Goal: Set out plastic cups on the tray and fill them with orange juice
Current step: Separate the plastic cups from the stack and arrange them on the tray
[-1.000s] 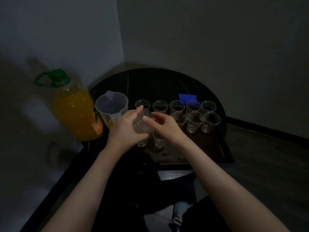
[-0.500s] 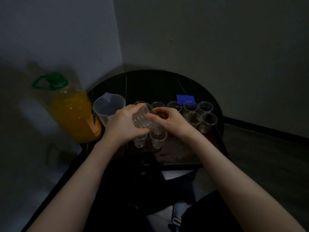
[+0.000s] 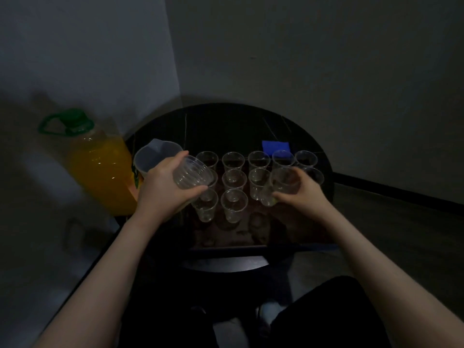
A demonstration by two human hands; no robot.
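My left hand (image 3: 163,189) holds a stack of clear plastic cups (image 3: 192,175) tilted on its side above the tray's left part. My right hand (image 3: 303,194) grips a single clear cup (image 3: 282,183), tilted, low over the tray's right side. Several empty clear cups (image 3: 233,160) stand in rows on the dark tray (image 3: 241,237). A large orange juice bottle (image 3: 98,169) with a green cap stands to the left. A translucent jug (image 3: 157,155) sits between the bottle and the cups, partly behind my left hand.
The tray lies on a round black table (image 3: 226,124) set in a room corner, with walls close behind and to the left. A blue square object (image 3: 275,146) lies behind the cups. The room is dim. My dark-clothed legs show at the bottom.
My hands have parted: the right hand pulled one cup off the stack and carried it right and down over the tray. The left hand keeps the stack.
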